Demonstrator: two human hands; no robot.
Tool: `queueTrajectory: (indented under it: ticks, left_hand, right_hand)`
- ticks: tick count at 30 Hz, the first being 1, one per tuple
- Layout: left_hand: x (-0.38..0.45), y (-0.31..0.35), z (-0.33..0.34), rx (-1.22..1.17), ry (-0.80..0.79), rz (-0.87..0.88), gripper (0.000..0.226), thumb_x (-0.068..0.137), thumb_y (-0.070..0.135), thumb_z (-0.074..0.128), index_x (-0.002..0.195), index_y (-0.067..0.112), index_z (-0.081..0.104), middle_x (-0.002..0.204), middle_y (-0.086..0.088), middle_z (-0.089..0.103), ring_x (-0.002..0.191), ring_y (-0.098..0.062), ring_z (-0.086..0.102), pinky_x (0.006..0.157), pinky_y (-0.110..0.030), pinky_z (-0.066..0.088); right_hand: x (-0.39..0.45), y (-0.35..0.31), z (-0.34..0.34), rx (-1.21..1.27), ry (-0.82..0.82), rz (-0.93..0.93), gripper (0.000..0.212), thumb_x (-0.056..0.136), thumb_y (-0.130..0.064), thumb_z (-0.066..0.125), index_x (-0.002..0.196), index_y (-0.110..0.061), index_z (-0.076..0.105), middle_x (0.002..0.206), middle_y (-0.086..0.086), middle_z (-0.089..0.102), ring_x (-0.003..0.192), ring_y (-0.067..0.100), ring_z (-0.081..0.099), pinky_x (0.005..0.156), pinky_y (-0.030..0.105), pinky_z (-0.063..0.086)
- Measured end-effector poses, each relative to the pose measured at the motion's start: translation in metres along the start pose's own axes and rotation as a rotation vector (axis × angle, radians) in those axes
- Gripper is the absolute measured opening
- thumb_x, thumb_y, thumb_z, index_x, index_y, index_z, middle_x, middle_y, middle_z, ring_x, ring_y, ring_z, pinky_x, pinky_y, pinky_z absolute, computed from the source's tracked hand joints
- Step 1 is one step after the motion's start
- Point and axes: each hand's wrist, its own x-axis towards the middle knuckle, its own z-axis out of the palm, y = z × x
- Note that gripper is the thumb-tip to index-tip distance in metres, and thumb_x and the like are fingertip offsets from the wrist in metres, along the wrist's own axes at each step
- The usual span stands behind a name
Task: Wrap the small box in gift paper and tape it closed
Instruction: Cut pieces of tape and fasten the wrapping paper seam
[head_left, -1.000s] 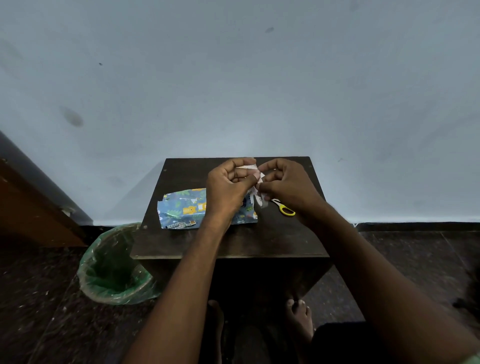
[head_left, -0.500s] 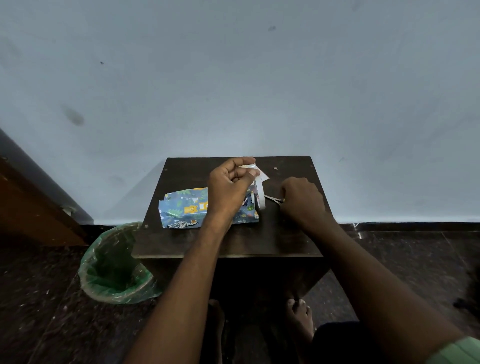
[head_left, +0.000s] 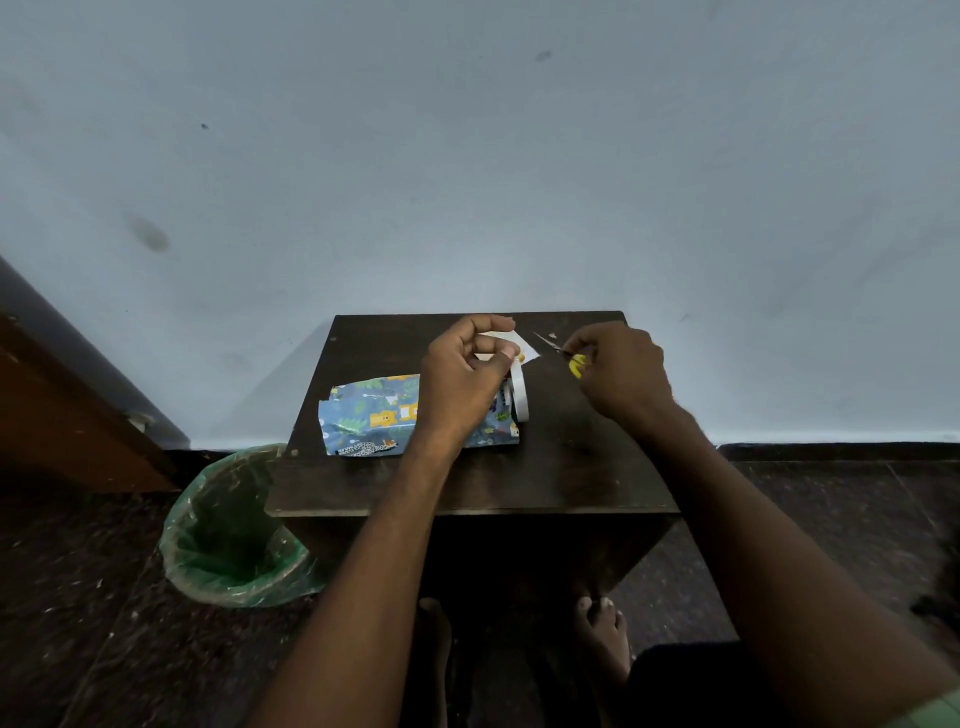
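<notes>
Left hand (head_left: 462, 374) pinches white tape strip (head_left: 506, 345), white tape roll (head_left: 520, 397) hanging below. Right hand (head_left: 621, 371) grips yellow-handled scissors (head_left: 566, 356), right of tape. Blue animal-print wrapped box (head_left: 374, 415) lies on dark wooden table (head_left: 467, 483), under left hand. Green-lined bin (head_left: 228, 530) left of table.
</notes>
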Motion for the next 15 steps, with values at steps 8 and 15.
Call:
queueTrajectory:
  ticks: [8,15]
  left_hand:
    - [0.000,-0.003,0.003,0.098,0.010,0.070,0.027,0.090,0.002,0.077,0.112,0.019,0.076,0.086,0.001,0.080,0.058,-0.001,0.064,0.064,-0.022,0.049]
    - [0.000,-0.004,0.002,0.104,0.030,0.075,0.027,0.090,0.003,0.077,0.111,0.020,0.076,0.086,0.002,0.081,0.062,-0.003,0.067,0.064,-0.023,0.050]
  right_hand:
    - [0.009,0.003,-0.031,0.111,-0.141,-0.138,0.028,0.079,-0.005,0.080,0.096,-0.028,0.081,0.083,0.004,0.076,0.084,0.014,0.069,0.074,0.027,0.049]
    - [0.009,0.008,-0.041,0.224,-0.277,-0.156,0.030,0.073,-0.004,0.080,0.092,-0.027,0.080,0.075,0.012,0.072,0.067,0.017,0.059,0.068,0.032,0.048]
